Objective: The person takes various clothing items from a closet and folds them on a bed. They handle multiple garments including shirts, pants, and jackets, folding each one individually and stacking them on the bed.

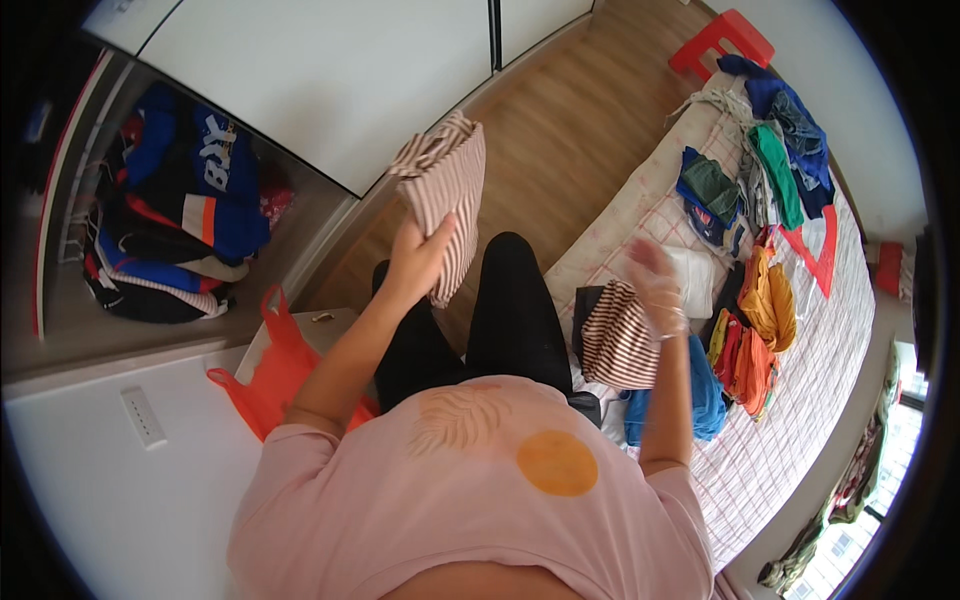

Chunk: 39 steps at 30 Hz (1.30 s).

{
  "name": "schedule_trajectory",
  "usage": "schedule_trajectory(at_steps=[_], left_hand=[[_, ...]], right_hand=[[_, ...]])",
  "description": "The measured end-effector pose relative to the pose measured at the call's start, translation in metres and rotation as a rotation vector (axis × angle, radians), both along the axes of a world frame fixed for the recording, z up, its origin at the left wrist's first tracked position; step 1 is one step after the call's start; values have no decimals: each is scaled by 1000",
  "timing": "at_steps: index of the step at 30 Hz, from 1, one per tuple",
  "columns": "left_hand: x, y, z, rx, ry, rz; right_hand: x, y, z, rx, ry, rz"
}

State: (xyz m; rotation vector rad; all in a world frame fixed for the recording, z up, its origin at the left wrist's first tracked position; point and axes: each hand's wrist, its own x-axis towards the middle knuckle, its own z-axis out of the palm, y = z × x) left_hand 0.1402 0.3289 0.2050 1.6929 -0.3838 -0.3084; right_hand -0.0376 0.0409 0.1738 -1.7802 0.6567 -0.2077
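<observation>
My left hand [420,257] is closed round a folded pink-and-white striped garment [450,195], held up in front of my knees. Over the bed, my right hand [652,270] is smeared by motion, so its fingers cannot be made out. It is nearest to a folded white cloth [690,280] and a folded brown-and-cream striped garment [618,338]. Whether it touches either cannot be told. Close by lie blue clothes [707,392], an orange garment [752,370] and a mustard-yellow one [770,305].
An open wardrobe compartment [300,185] on the left holds several clothes [180,255]. A red plastic bag [275,365] lies beside my left arm. The bed [815,390] bears more piles, including a green garment [775,175]. A red stool [725,42] stands beyond the bed's far end.
</observation>
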Motion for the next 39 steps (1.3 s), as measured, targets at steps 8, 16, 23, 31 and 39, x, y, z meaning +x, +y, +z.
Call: schedule_trajectory(at_steps=[8,16,23,31,39], left_hand=[[-25,15,35,-198,152,-191],[14,115,52,371,-447,465],[21,110,131,403,-1260,19],[53,101,203,-93,-605,-22],[61,88,222,79,-414,-164]], right_hand=[[103,173,50,459,-485,213],[130,159,111,1084,-311,2],[169,179,185,945,-90,383],[228,146,207,-37,-213,467],[164,201,228,-194,-306,759]])
